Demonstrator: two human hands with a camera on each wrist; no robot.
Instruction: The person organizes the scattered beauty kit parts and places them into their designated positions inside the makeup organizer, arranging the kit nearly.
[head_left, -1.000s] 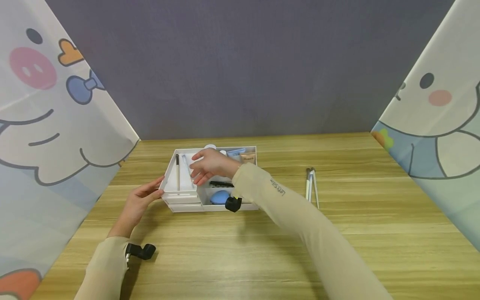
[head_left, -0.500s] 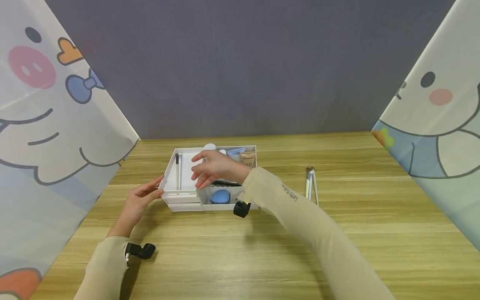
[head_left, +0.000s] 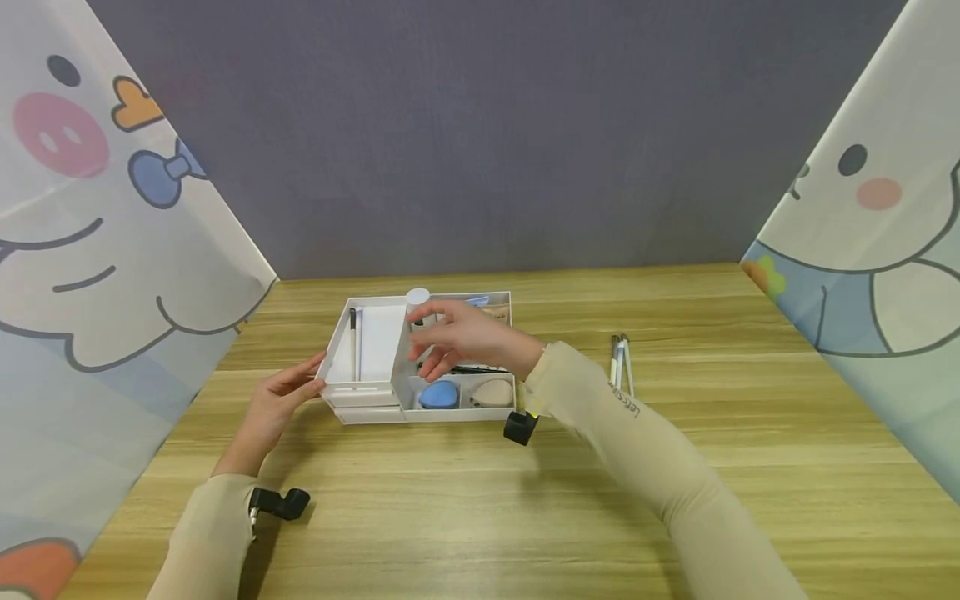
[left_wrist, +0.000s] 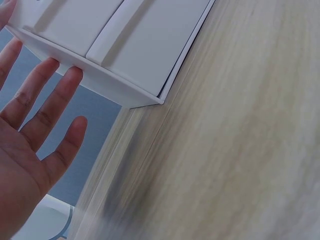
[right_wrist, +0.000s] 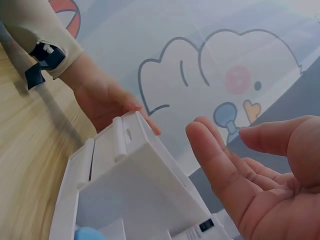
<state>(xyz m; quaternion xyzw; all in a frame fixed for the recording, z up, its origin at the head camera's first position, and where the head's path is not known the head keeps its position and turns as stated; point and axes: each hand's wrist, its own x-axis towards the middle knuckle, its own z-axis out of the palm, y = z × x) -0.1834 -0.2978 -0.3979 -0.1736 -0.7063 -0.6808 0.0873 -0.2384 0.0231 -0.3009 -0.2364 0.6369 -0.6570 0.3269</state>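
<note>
A white makeup organizer with two stacked drawers on its left stands on the table. My left hand rests at its left front corner, fingertips touching the side wall in the left wrist view. My right hand hovers over the organizer's right-hand compartments, fingers spread and holding nothing. Two makeup brushes lie side by side in the upper-left tray. In the front compartments sit a blue makeup sponge and a beige one. Behind my right hand are a white-capped bottle and partly hidden tubes.
Several more brushes lie on the wooden table to the right of the organizer. A dark grey panel rises behind the table, with cartoon-printed panels at both sides.
The right-hand brush in the tray has come to lie parallel against the dark-tipped one. My right hand has drawn back rightward from the tray; my left hand has stayed at the corner.
</note>
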